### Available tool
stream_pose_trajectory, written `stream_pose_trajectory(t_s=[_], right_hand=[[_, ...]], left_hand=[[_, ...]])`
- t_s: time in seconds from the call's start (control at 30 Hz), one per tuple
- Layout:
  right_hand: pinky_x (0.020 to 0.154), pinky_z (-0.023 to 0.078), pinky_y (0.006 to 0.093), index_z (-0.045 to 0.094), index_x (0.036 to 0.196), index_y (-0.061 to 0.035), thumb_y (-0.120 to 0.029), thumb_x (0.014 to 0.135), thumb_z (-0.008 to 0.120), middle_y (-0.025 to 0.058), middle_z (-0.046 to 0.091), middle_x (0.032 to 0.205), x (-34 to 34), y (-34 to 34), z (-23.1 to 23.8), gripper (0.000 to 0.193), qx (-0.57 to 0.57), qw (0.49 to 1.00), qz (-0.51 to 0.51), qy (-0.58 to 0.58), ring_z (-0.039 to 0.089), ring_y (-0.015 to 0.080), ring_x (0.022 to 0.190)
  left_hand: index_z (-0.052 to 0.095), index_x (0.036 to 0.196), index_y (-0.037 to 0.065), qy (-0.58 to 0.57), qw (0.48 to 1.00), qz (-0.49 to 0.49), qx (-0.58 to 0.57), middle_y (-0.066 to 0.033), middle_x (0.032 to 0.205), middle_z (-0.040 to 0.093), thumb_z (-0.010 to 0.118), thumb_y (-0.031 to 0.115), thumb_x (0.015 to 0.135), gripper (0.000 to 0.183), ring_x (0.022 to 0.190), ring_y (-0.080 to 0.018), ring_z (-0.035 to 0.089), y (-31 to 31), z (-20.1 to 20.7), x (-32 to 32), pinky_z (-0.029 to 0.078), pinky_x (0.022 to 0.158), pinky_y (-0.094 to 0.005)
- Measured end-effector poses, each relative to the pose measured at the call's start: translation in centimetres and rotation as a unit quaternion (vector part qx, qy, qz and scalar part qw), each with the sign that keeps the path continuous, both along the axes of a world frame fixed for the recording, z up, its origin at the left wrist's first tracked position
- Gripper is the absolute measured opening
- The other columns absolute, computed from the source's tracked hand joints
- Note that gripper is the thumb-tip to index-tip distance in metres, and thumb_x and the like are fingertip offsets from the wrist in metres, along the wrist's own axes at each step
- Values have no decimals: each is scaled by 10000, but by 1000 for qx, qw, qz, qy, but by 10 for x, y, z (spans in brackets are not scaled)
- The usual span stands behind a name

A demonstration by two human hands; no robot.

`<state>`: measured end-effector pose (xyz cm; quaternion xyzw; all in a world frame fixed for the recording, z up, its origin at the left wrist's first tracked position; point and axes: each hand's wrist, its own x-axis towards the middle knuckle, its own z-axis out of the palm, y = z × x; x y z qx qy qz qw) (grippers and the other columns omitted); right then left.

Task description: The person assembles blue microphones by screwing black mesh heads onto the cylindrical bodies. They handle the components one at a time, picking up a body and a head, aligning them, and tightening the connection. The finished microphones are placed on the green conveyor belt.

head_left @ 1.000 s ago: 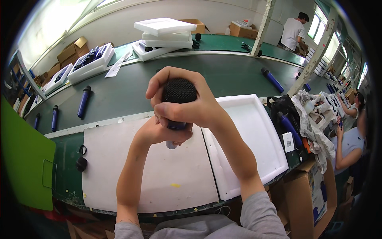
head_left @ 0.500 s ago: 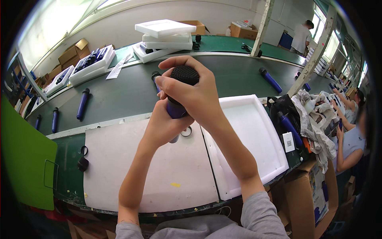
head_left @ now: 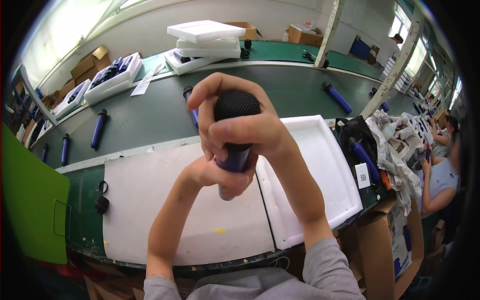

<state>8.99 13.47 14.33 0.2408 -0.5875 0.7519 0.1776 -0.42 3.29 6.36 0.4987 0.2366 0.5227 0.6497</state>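
Note:
Between my hands, above the white work board (head_left: 185, 225), is a microphone (head_left: 238, 106) with a black mesh head and a dark blue body, its head pointing up and away. My right hand (head_left: 267, 122) curls around the mesh head, the thumb lying across its front. Lower down, my left hand (head_left: 212, 172) is wrapped around the blue body, and the lower end shows beneath the fingers. Parts of both hands' fingers are hidden behind the microphone. On the green tabletop left of the board lie a black ring (head_left: 103, 187) and a black cap-like piece (head_left: 101, 204).
A white foam tray (head_left: 320, 200) lies to the right, beside a black bag (head_left: 357, 135) with a blue microphone. More microphones (head_left: 99, 129) rest on the dark belt (head_left: 150, 112) beyond. Foam boxes (head_left: 207, 31) are stacked at the back. Other people sit and stand at right.
The microphone has come slightly nearer and lower. My right thumb has moved across the front of the mesh head. A small ring seen on the board is now hidden by my hands.

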Motion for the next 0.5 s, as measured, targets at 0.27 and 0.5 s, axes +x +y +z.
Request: stream_pose_trajectory(t_s=[0.27, 0.5], right_hand=[[625, 567, 325, 568, 1120, 70, -50, 769, 656, 79, 628, 730, 9, -14, 13, 382, 6, 978, -207, -31, 633, 159, 609], [676, 558, 267, 594, 1087, 47, -87, 794, 718, 60, 655, 813, -2, -34, 3, 346, -30, 908, -418, 14, 659, 122, 685]], left_hand=[[548, 890, 22, 228, 928, 287, -71, -27, 552, 510, 686, 123, 724, 238, 457, -144, 530, -12, 30, 2, 426, 433, -281], [639, 901, 6, 266, 848, 456, 44, -37, 847, 640, 760, 134, 752, 231, 625, -118, 603, -6, 30, 8, 505, 593, -290]])
